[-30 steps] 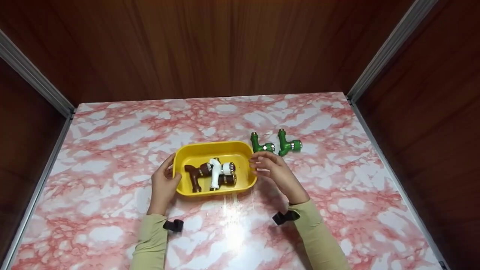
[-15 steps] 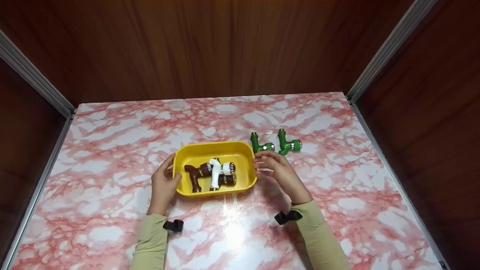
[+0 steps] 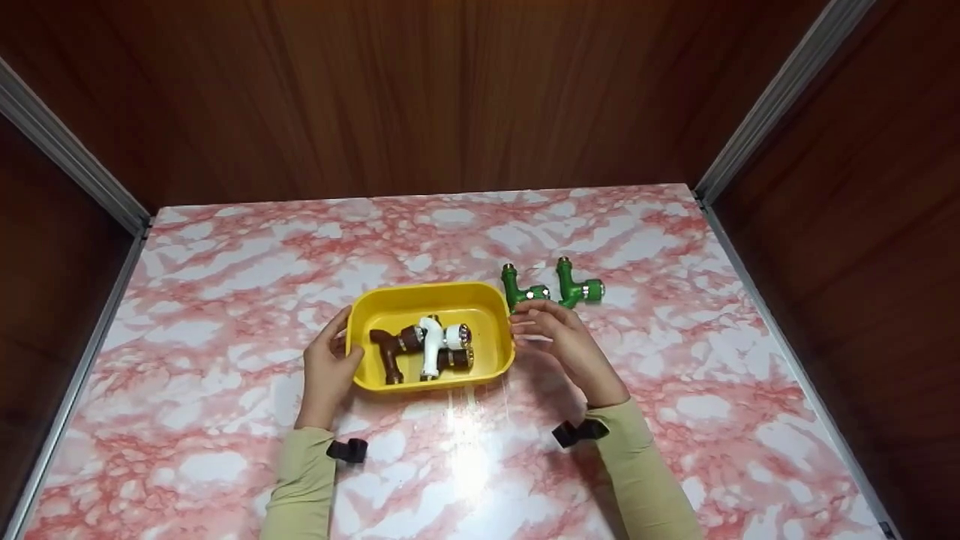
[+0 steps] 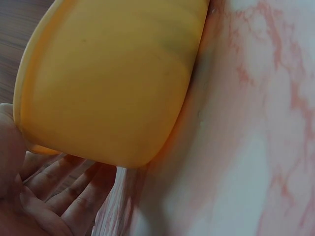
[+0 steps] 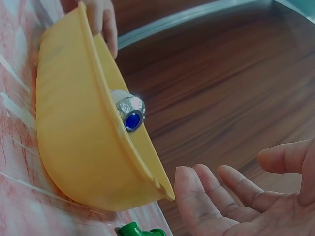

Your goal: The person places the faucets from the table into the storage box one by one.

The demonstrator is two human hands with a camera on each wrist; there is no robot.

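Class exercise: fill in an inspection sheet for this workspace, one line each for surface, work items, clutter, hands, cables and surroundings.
Surface: pink and white marbled table, glossy, with a glare patch near the front.
Work items: yellow tub holds a brown tap and a white tap; two green taps lie on the table to its right.
Clutter: nothing seen.
Hands: left hand holds the tub's left rim; right hand is open, off the tub's right side, no grip.
Cables: nothing seen; a black strap sits at each wrist.
Surroundings: dark wooden walls with metal corner rails.

yellow tray, 2 green taps, pink-marbled table
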